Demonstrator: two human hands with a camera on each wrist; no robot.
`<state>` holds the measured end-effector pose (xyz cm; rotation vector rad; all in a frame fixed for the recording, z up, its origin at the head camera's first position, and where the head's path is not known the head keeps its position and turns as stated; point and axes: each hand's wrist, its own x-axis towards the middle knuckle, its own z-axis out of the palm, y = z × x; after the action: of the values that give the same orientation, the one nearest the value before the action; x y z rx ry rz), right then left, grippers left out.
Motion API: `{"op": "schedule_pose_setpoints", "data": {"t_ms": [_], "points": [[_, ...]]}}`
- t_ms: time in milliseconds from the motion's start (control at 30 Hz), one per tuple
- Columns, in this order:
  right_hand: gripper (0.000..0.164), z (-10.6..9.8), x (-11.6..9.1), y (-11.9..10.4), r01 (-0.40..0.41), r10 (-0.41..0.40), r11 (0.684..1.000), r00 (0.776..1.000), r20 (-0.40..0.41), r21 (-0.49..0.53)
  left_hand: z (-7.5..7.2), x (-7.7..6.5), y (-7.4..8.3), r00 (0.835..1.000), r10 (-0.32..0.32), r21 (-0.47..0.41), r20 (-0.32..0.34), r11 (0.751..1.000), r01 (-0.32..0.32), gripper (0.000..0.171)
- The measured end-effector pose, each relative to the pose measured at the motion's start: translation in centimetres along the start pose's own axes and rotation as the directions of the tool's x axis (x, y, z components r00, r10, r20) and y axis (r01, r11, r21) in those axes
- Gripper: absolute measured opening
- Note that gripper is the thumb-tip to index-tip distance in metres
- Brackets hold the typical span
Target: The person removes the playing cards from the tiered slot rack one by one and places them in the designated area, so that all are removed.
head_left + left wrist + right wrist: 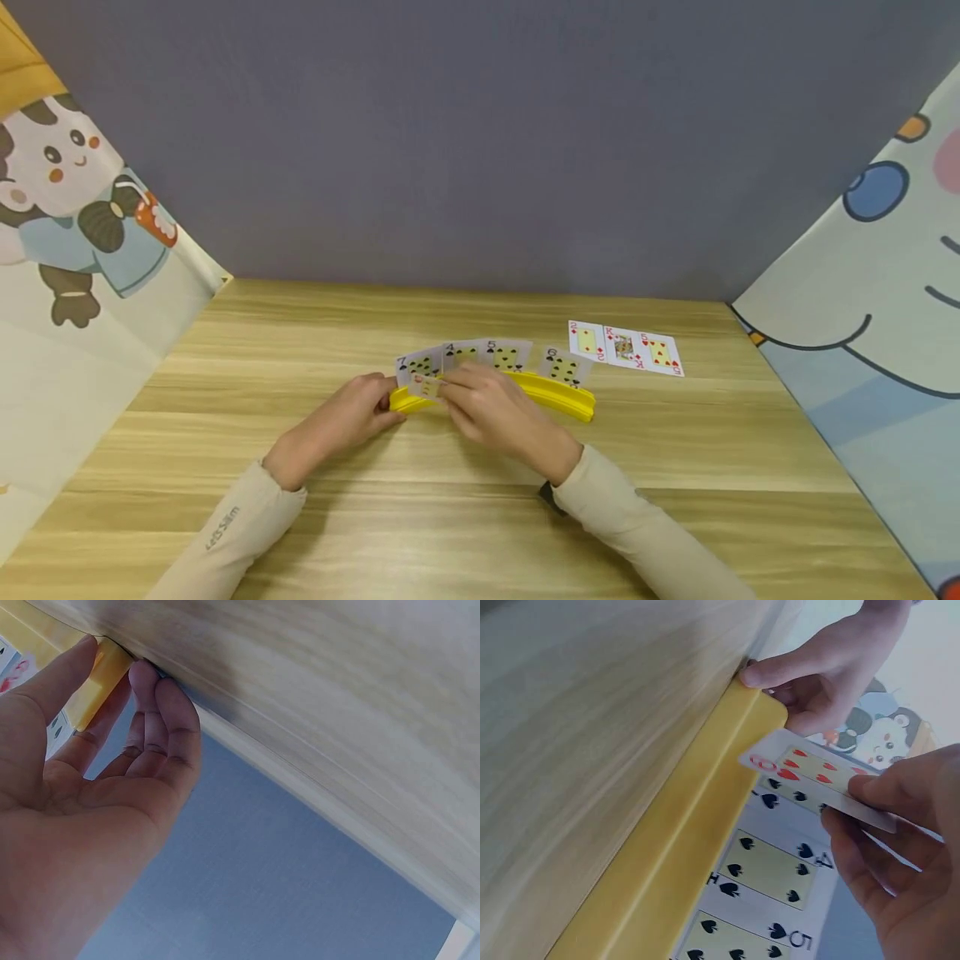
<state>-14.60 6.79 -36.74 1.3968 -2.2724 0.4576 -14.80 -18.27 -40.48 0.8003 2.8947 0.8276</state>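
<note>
A curved yellow card holder stands on the table with spades upright in its slot: a seven, a four, a five and, past a gap, a six. My left hand grips the holder's left end, thumb on the near side, a finger behind it. Between thumb and fingers, my right hand pinches a hearts card, tilted above the holder in front of the seven. Its red number reads as a six or a nine; I cannot tell which.
Face up at the back right lie a two of diamonds, a king of diamonds and a five of hearts. A small dark object shows partly beneath the right sleeve. A grey wall bounds the table's back.
</note>
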Motion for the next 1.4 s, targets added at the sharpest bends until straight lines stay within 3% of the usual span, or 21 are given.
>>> {"op": "schedule_pose_setpoints", "data": {"t_ms": [233,433,600,767,900,1133,1400], "points": [[0.017,-1.7,-1.5,-0.9,0.058,-0.052,0.995,0.995,-0.082,0.077,-0.1,-0.1,0.1,1.0,-0.009,0.018,-0.008,1.0,0.009,0.017],[0.022,-3.1,-2.5,-1.2,0.071,-0.043,0.981,0.988,-0.151,0.182,-0.1,-0.1,0.2,1.0,-0.024,0.015,0.005,1.0,0.023,0.02],[0.024,-4.4,-3.3,-0.8,0.072,-0.006,0.958,0.972,-0.233,0.277,0.0,-0.1,0.1,1.0,-0.02,0.021,0.003,1.0,0.02,0.018],[0.022,-5.9,-4.5,-0.2,0.019,0.078,0.946,0.955,-0.285,0.324,0.0,0.0,0.1,1.0,-0.019,0.022,0.0,1.0,0.019,0.018],[0.021,-7.2,-5.4,0.7,-0.005,0.124,0.947,0.928,-0.351,0.322,0.0,0.0,0.0,1.0,-0.024,0.019,0.005,1.0,0.024,0.018],[0.023,-10.4,-6.5,2.3,-0.062,0.162,0.977,0.837,-0.523,0.203,0.1,0.0,0.1,1.0,-0.023,0.023,0.002,0.999,0.023,0.019],[0.035,-12.5,-8.4,3.9,-0.216,0.273,0.962,0.797,-0.54,0.168,0.1,0.0,0.1,1.0,-0.028,0.016,0.008,0.999,0.027,0.02]]}}
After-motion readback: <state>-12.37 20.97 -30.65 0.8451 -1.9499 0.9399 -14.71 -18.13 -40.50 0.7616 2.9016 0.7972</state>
